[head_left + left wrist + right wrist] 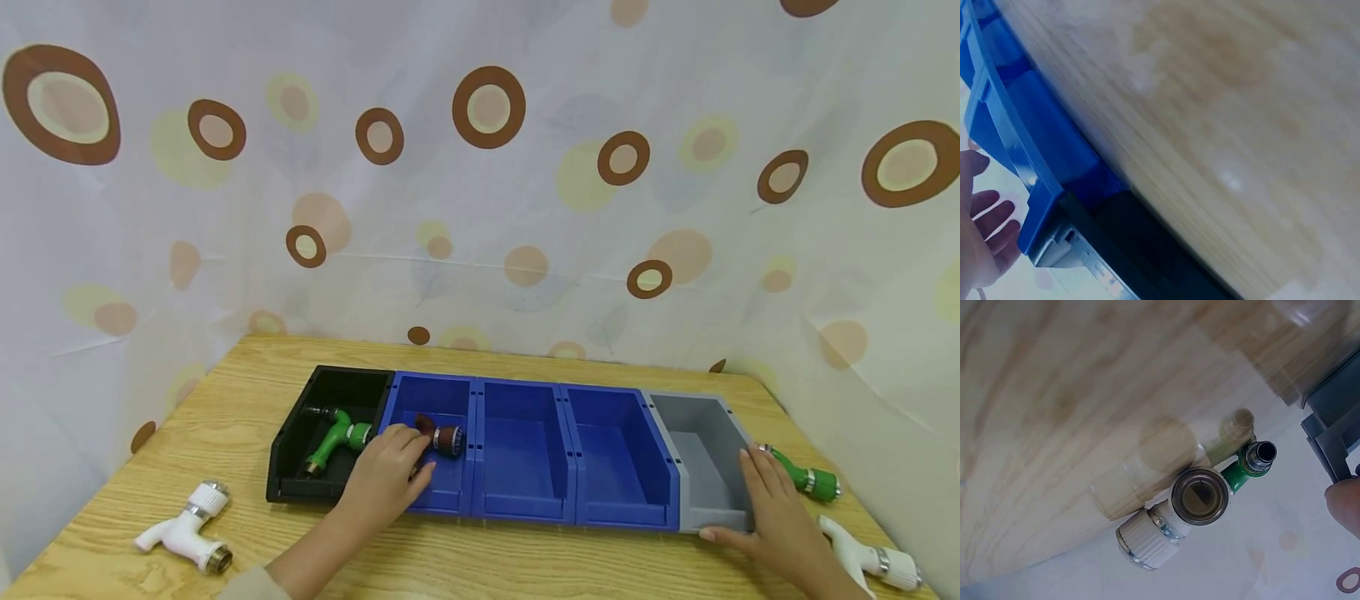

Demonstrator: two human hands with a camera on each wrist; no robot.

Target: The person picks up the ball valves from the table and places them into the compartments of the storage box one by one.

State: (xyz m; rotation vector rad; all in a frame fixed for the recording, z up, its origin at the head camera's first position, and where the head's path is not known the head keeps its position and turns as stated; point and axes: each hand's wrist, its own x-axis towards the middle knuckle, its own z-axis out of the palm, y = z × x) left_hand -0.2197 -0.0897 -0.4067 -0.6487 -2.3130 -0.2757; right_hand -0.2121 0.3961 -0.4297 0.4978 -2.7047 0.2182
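My left hand [386,468] hovers over the front of the left blue bin [442,498], beside a dark red tap [448,440] lying in it. In the left wrist view that hand's fingers [994,219] are loosely bent with nothing between them. The black bin [300,490] at the left end holds a green tap [337,437]. On the far right, my right hand [783,521] rests against the grey bin [716,521], fingers extended along its right wall and thumb near the front corner. The right wrist view catches only a fingertip [1344,503] at that bin's edge.
Two more blue bins [521,507] continue the joined row. A white tap [183,529] lies on the wooden table [480,558] at left. Right of the row are another green tap [813,482] and a white tap [870,558]. A patterned curtain [562,208] hangs behind.
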